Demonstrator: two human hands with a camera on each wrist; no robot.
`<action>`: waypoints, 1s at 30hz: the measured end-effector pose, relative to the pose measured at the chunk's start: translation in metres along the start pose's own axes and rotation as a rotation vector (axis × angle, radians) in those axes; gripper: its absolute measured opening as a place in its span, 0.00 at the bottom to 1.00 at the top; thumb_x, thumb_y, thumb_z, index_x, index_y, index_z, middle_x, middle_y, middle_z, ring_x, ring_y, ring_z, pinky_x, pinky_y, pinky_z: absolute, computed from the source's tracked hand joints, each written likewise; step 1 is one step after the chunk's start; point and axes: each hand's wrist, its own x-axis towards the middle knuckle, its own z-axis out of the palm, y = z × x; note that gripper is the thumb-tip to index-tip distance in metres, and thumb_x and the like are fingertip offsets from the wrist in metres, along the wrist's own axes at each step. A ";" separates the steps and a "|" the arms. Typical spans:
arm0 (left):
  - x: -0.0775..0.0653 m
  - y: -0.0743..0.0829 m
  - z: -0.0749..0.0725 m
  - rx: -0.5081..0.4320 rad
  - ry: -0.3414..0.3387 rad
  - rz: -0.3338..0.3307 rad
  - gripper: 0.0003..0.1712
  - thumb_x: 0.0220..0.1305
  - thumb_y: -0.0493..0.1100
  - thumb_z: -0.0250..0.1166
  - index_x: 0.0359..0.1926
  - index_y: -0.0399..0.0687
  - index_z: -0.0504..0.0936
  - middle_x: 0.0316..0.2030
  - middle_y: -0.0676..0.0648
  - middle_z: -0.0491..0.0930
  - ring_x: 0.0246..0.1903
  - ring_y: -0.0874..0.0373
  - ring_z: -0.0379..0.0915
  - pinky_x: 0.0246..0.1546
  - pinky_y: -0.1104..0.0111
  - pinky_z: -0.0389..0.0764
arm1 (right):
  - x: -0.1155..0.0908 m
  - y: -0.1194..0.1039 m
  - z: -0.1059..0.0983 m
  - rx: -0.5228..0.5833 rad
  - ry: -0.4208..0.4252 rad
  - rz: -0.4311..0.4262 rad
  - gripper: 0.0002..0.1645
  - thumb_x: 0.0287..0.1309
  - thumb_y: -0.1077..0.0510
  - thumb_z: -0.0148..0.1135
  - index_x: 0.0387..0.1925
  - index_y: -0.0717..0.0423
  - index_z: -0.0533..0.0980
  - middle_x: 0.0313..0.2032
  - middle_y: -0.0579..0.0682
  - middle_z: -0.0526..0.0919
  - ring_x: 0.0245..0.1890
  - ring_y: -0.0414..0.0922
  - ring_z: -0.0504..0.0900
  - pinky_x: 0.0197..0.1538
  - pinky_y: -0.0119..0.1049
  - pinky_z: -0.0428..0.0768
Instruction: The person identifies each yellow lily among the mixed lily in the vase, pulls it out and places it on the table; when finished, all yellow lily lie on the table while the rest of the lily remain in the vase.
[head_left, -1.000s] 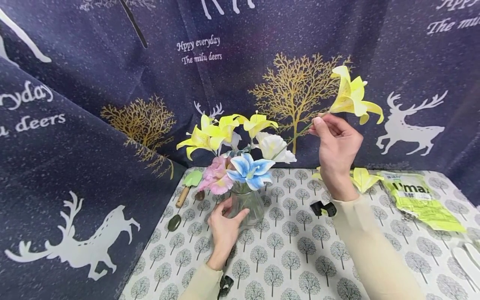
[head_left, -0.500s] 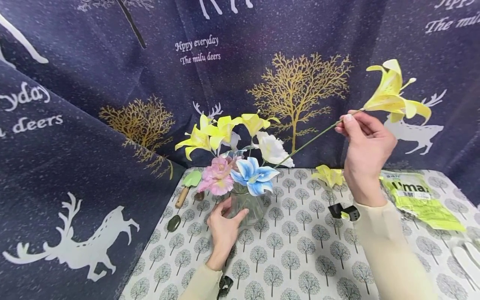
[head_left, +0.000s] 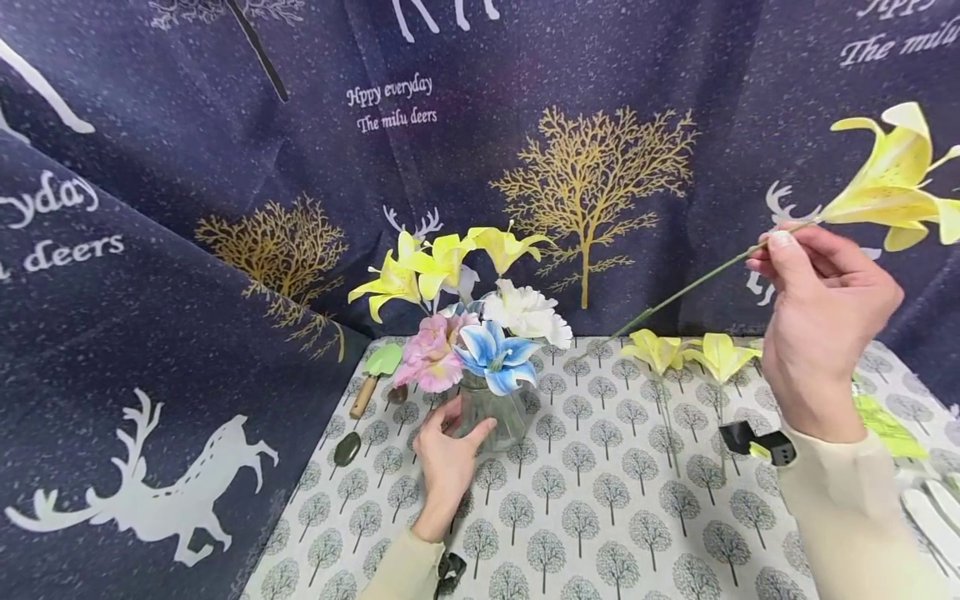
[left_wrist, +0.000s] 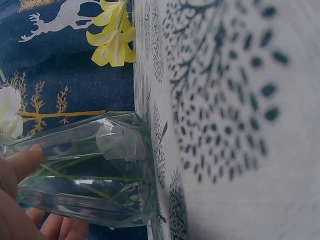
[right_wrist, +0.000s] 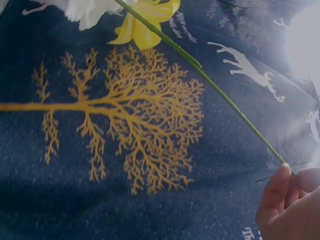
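Note:
My left hand (head_left: pixel 448 450) grips the clear glass vase (head_left: pixel 504 421), thumb on its near side and fingers round the left. Green stems cross inside the vase in the left wrist view. Out of its mouth rise yellow lilies (head_left: pixel 442 265), a white flower (head_left: pixel 525 310), a pink flower (head_left: pixel 431 354) and a blue-and-white lily (head_left: pixel 498 357). Up at the right, my right hand (head_left: pixel 825 321) pinches a yellow lily (head_left: pixel 888 187) by its stem just below the bloom. Its long green stem (right_wrist: pixel 235 107) slants down toward the vase, its lower end apart from the bouquet.
Two yellow lilies (head_left: pixel 720 357) lie at the table's back right. Beyond my right arm is a lime-green bag (head_left: pixel 888 427), partly hidden, with white objects (head_left: pixel 933 517) nearer. At left lie a small green trowel (head_left: pixel 375 375) and a dark stone (head_left: pixel 347 448). A printed dark-blue cloth (head_left: pixel 450 167) hangs behind.
My right hand has moved right with the yellow lily, drawing its stem away from the bouquet. The white and blue flowers have shifted slightly left. My left hand stays on the vase.

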 end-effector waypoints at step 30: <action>-0.001 0.003 -0.001 -0.027 -0.006 -0.017 0.32 0.39 0.46 0.85 0.50 0.55 0.86 0.47 0.51 0.86 0.49 0.52 0.86 0.55 0.68 0.87 | -0.039 0.068 -0.079 -1.053 -0.412 0.364 0.05 0.61 0.55 0.70 0.37 0.51 0.87 0.21 0.27 0.84 0.21 0.29 0.80 0.22 0.21 0.77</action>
